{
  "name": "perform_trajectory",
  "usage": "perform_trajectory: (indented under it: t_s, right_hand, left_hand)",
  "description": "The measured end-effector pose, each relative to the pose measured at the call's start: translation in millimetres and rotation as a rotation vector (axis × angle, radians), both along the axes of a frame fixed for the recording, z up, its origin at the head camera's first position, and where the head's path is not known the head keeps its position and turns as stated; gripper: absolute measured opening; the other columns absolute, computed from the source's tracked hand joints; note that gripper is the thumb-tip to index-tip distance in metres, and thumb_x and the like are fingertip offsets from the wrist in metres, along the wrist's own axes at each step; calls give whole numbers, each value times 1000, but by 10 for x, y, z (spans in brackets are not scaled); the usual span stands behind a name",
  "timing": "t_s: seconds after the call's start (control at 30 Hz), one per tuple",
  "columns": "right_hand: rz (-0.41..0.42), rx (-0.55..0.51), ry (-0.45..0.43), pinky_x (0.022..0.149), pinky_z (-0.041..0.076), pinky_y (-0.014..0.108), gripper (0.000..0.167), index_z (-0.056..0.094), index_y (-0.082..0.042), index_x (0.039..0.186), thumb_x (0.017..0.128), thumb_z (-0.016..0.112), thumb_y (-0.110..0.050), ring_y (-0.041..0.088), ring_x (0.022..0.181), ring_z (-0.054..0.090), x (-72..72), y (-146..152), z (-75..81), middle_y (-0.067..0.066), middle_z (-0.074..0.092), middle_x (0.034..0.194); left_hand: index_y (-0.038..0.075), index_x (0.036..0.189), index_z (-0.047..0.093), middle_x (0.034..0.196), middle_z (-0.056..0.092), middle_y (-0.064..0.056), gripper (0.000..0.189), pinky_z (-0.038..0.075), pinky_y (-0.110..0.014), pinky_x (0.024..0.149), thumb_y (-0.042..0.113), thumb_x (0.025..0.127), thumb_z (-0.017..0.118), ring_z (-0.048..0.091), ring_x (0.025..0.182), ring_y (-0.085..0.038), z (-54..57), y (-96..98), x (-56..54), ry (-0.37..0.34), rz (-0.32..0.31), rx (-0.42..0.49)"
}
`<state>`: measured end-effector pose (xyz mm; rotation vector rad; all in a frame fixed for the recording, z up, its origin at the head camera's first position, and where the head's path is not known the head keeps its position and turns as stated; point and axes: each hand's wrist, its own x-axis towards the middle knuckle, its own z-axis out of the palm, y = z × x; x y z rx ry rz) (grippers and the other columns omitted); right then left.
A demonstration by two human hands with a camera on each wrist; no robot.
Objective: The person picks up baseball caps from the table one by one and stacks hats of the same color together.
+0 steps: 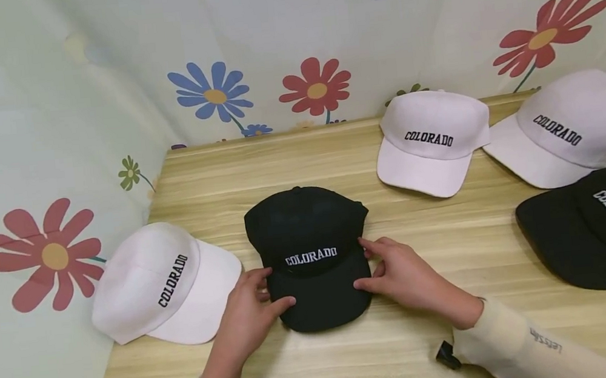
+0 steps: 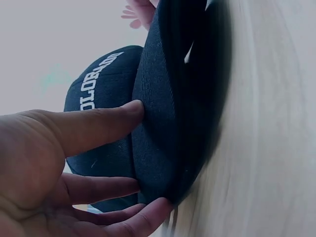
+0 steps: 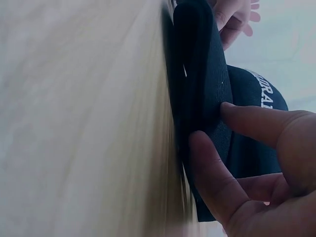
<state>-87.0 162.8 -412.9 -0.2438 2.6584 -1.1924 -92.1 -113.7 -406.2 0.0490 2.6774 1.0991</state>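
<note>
Crown away and brim [image 1: 322,306] toward the person, the black cap [image 1: 301,222] sits on the wooden table [image 1: 322,157] beside a white cap [image 1: 142,277], its long axis running nearly straight away from the person, left hand [image 1: 246,313] and right hand [image 1: 407,273] pinching opposite sides between thumb and fingers.

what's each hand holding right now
Left hand: holding the middle black cap by one side.
Right hand: holding the same cap by its opposite side.
</note>
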Motion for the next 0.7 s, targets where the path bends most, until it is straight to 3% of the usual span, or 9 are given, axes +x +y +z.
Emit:
perform_trajectory:
  t_s: [0.33, 0.7]
  right_hand:
    - [20, 11, 5, 65, 47, 19, 77, 45, 4, 141, 80, 79, -29, -1, 68, 59, -47, -52, -41, 8, 57, 110]
    - [5, 29, 28, 68, 48, 19, 77, 46, 5, 140, 80, 80, -29, -3, 66, 58, -12, 20, -56, 9, 58, 112]
  left_hand:
    - [-5, 134, 52, 135, 51, -20, 66, 54, -41, 89, 23, 80, 79, 67, 105, -32, 25, -34, 12, 15, -26, -18]
    - [-6, 130, 55, 135, 53, -21, 64, 54, -42, 89, 24, 80, 80, 68, 102, -32, 2, 54, 20, 49, -46, -21]
